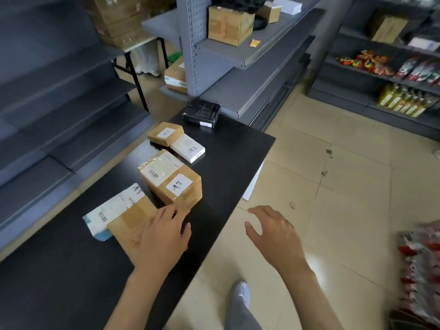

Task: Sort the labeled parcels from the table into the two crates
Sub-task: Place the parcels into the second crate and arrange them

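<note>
On the black tabletop (226, 163), nearest the person, lies a flat brown cardboard parcel with a white barcode label (123, 217), its long axis running diagonally from the near right to the far left, and the left hand (162, 236) rests on its near end with fingers loosely spread, not visibly gripping. The right hand (273, 236) hovers off the table edge, fingers relaxed and holding nothing, so the left is nearer. Five parcels are counted: three brown, one white, one black; no crate is in view.
</note>
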{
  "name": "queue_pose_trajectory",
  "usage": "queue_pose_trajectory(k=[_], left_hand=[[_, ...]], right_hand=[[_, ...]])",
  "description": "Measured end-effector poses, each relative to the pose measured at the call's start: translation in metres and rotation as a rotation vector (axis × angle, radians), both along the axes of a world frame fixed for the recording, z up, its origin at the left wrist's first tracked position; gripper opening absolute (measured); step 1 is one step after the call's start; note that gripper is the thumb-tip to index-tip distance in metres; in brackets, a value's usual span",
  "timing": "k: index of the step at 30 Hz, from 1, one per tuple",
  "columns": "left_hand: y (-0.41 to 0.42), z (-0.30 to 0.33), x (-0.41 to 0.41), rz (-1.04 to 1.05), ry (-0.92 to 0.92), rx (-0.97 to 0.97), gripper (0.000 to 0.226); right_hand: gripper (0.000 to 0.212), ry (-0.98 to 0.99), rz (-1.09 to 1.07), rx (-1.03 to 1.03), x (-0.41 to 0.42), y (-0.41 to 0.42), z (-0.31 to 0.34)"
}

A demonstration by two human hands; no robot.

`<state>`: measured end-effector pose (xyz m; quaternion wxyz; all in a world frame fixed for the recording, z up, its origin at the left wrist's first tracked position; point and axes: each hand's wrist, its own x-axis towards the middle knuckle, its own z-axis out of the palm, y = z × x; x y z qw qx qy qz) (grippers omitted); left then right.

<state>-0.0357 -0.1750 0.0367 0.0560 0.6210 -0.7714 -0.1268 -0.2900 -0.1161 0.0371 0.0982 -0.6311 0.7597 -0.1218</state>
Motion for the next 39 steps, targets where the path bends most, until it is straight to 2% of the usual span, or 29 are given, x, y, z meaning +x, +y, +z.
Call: queue_pose_trajectory(k=[5, 9, 15, 28, 33, 39], left_hand=[[-0.041, 0.011, -0.035, 0.103, -0.047, -0.011, 0.041], [-0.077, 0.003, -0.049, 0.171, -0.057, 0.051, 0.044], [-0.135, -0.017, -0.061, 0.309, -0.014, 0.038, 0.039], [-0.265, -0.046, -0.063, 0.499, -0.021, 0.085, 0.045], [-0.31, -0.062, -0.059, 0.565, -0.028, 0.098, 0.046], [-0.375, -0.088, -0.057, 0.627, -0.111, 0.231, 0.049]], right_hand=[[0.036, -0.009, 0.108, -0.001, -0.043, -0.071, 0.0], [0.038, -0.019, 0.195, 0.014, -0.061, -0.128, -0.003], [0.041, 0.0, 0.349, 0.069, -0.073, -0.226, -0.014], [0.042, 0.073, 0.625, 0.151, -0.057, -0.409, -0.043], [0.037, 0.035, 0.754, 0.172, -0.04, -0.473, -0.066], [0.039, -0.022, 0.894, 0.283, -0.014, -0.554, -0.102]])
